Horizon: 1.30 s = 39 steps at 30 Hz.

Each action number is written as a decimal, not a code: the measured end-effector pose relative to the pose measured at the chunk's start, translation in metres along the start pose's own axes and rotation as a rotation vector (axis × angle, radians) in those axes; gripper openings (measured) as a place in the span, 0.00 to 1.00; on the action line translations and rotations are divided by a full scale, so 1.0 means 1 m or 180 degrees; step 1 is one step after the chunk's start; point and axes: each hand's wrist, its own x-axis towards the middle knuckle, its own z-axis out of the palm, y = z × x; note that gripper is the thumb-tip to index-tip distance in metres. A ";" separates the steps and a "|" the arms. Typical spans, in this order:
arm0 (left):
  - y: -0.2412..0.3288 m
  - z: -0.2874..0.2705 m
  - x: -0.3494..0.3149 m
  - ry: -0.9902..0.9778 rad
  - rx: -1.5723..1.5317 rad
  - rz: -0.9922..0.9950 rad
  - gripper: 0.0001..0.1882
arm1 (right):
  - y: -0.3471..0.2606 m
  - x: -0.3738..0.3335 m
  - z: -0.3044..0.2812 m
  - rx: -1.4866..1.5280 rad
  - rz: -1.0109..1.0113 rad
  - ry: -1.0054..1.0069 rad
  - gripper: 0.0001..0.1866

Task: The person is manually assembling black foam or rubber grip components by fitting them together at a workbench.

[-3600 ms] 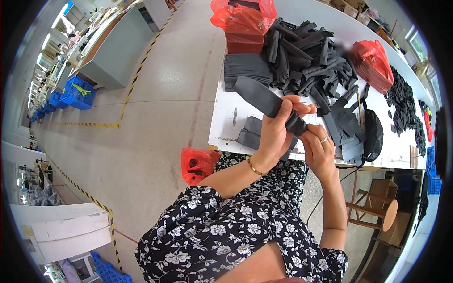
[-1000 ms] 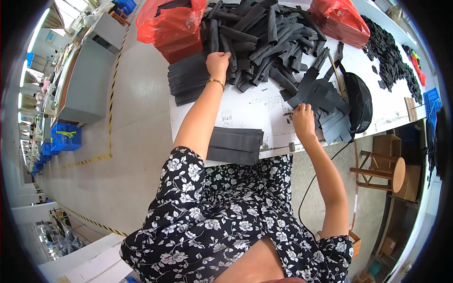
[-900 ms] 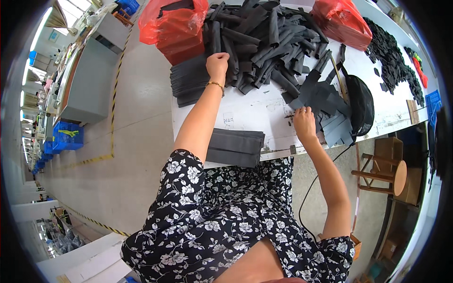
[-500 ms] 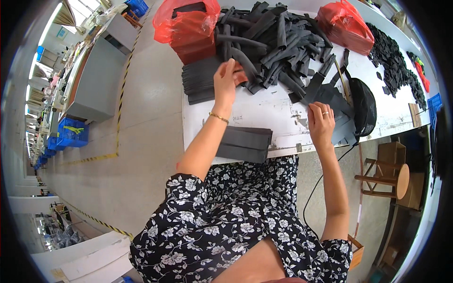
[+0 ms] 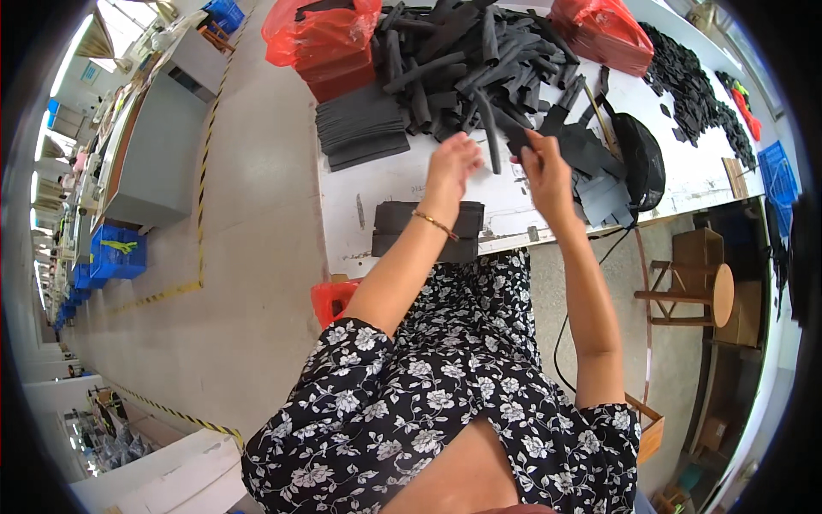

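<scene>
My right hand (image 5: pixel 545 176) pinches a dark grey fabric strip (image 5: pixel 512 130) at its near end, at the front of a loose heap of curled strips (image 5: pixel 445 64). Just left of it, my left hand (image 5: pixel 454 167) hovers over the white table (image 5: pixel 342 197), fingers apart and with nothing visible in them. Under my left wrist, a small stack of dark strips (image 5: pixel 468 247) lies at the near edge. A taller, neatly layered stack (image 5: pixel 361 128) sits farther left. Flat grey pieces (image 5: pixel 599 193) are spread right of my right hand.
Red plastic bags (image 5: pixel 321 38) (image 5: pixel 602 36) stand at the heap's left and right. A black rounded object (image 5: pixel 642 163) lies near the right edge, with a cord hanging down. Small black scraps (image 5: pixel 698 94) cover the far right. A wooden stool (image 5: pixel 722 295) stands on the floor.
My left hand has come away from the heap's left side, nearer and to the right. My right hand has left the flat grey pieces, moved up and left, and now holds a strip.
</scene>
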 end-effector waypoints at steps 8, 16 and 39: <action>-0.001 0.000 0.032 0.0490 0.2512 0.0067 0.17 | 0.024 -0.029 -0.059 -0.0341 0.0306 -0.0487 0.12; -0.036 0.016 0.075 0.0267 0.5208 0.1027 0.22 | 0.023 -0.056 -0.048 -0.0536 0.1022 -0.0947 0.19; 0.063 0.013 -0.103 -0.0428 0.0016 0.0777 0.13 | -0.103 -0.044 0.006 -0.1077 -0.0914 0.0027 0.17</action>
